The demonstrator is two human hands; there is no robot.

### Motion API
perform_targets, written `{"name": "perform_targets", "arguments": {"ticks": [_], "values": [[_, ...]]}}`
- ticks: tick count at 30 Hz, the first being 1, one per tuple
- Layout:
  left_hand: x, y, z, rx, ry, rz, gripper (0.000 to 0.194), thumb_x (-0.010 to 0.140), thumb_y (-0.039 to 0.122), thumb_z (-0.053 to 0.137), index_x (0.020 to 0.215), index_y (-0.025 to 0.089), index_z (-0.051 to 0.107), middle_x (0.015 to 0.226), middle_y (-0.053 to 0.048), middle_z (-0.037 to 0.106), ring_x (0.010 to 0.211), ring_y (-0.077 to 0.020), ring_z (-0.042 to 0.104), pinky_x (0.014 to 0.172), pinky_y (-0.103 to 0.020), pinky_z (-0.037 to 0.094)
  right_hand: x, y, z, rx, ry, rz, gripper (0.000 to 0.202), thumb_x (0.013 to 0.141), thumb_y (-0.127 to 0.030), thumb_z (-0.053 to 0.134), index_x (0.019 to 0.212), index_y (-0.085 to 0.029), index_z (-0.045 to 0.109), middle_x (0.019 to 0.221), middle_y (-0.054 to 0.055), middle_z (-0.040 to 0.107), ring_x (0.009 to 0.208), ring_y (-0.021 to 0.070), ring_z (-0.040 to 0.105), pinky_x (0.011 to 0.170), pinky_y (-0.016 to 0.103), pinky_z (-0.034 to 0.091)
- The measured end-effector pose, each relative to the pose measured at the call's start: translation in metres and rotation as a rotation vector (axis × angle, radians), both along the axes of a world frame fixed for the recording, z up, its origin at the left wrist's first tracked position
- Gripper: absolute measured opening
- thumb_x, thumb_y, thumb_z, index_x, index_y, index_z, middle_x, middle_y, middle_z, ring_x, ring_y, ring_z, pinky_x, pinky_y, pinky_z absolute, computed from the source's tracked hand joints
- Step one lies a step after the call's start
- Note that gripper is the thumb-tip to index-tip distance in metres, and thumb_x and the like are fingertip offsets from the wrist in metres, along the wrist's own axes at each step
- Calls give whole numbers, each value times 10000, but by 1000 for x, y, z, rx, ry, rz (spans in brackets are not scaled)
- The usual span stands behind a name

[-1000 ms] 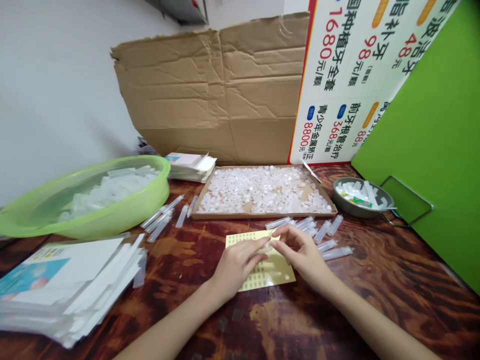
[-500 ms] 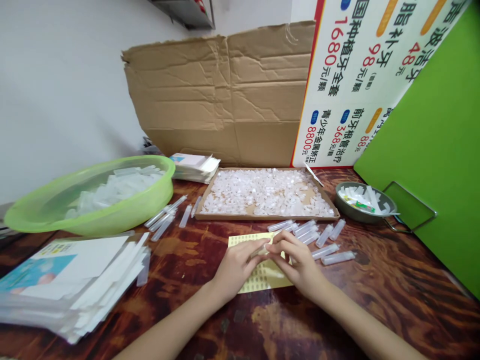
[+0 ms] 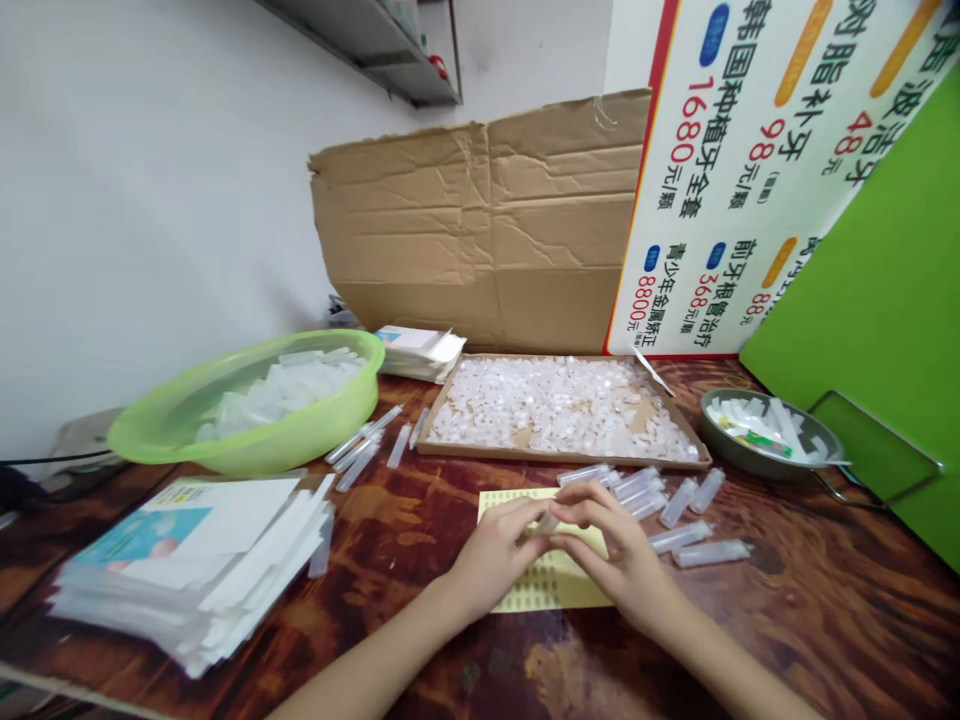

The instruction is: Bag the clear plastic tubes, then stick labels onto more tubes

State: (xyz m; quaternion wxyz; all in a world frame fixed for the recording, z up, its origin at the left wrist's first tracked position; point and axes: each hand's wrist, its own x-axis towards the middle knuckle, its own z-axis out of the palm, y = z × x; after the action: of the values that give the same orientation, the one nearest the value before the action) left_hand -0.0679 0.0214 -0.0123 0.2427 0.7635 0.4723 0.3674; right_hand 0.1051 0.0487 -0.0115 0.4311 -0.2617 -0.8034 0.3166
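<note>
Over a yellow sticker sheet [image 3: 525, 590], printed with rows of small dark marks, my two hands meet at a small translucent plastic tube [image 3: 548, 522]. My left hand [image 3: 495, 550] pinches the tube between thumb and fingers, which hide much of it. Curled around its near end, the fingertips of my right hand [image 3: 615, 535] touch the tube from the right. Several similar clear tubes [image 3: 637, 492] lie on the table just beyond and right of my right hand.
A shallow cardboard tray [image 3: 562, 457] of small clear pieces lies ahead. To the left are a green basin [image 3: 300, 440] of tubes and a stack of printed cards [image 3: 217, 560]. A metal bowl [image 3: 750, 455] stands right, by a green panel [image 3: 892, 330]. Cardboard [image 3: 555, 230] stands behind.
The camera view has shifted, so the scene sits lower and farther right. My hands stay together over the sheet; the right fingers have spread slightly around the tube.
</note>
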Motion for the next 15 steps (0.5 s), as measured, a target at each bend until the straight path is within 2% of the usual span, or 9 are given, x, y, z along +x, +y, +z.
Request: {"name": "perform_targets", "arguments": {"ticks": [2,4,5,7,8,9,11,12,15], "values": [[-6,2,7,4,86,-66,341,780,354,655,1096,230,620,1066,-49,659,994,-188,597,886,-293,467,4,1,0,11,-15,-46,37,852,-212,549,883,-205,568,909,64,605,873,189,588,756,306,480],[-20,8,14,12,158,-27,411,752,396,676,1125,239,604,1092,-45,648,1017,-187,585,899,-292,461,9,3,-2,54,-13,-106,13,859,-211,538,851,-202,541,858,62,623,805,184,598,682,286,481],[-31,11,17,24,209,77,372,785,403,637,1118,241,603,1084,-37,648,1002,-177,588,886,-282,468,12,5,-3,89,-16,-140,5,862,-205,533,857,-203,534,863,65,629,799,184,599,665,282,478],[-59,19,20,79,353,452,260,909,356,440,1034,217,620,1036,-40,654,963,-168,589,862,-277,474,19,11,-5,208,-46,-209,50,865,-179,520,907,-204,529,924,80,632,847,192,595,692,292,475],[-73,22,20,108,493,674,294,934,335,363,1017,205,613,1029,-52,648,970,-184,577,872,-298,466,22,15,-6,284,-83,-241,84,868,-162,507,938,-203,529,957,87,630,874,197,588,718,304,471],[-86,26,19,107,547,789,324,939,295,317,1037,166,598,1054,-98,627,1017,-233,545,912,-367,437,25,18,-7,361,-136,-263,109,872,-146,491,957,-200,533,978,92,628,892,202,579,744,318,463],[-108,30,13,71,630,907,350,922,236,291,1113,111,556,1121,-174,571,1093,-322,476,924,-477,397,29,24,-8,485,-264,-276,136,879,-123,456,952,-186,552,984,100,628,893,211,564,767,341,446],[-115,31,9,36,656,917,353,906,217,305,1135,97,546,1137,-196,551,1103,-355,456,900,-505,399,30,26,-9,517,-334,-277,144,880,-122,446,944,-179,561,979,104,628,882,216,556,761,349,439],[-122,33,-1,-74,743,900,347,870,195,357,1135,104,562,1161,-204,524,1088,-377,462,842,-489,435,27,24,-9,550,-520,-273,134,867,-163,476,947,-169,583,1032,125,613,950,265,518,781,397,410]]}}
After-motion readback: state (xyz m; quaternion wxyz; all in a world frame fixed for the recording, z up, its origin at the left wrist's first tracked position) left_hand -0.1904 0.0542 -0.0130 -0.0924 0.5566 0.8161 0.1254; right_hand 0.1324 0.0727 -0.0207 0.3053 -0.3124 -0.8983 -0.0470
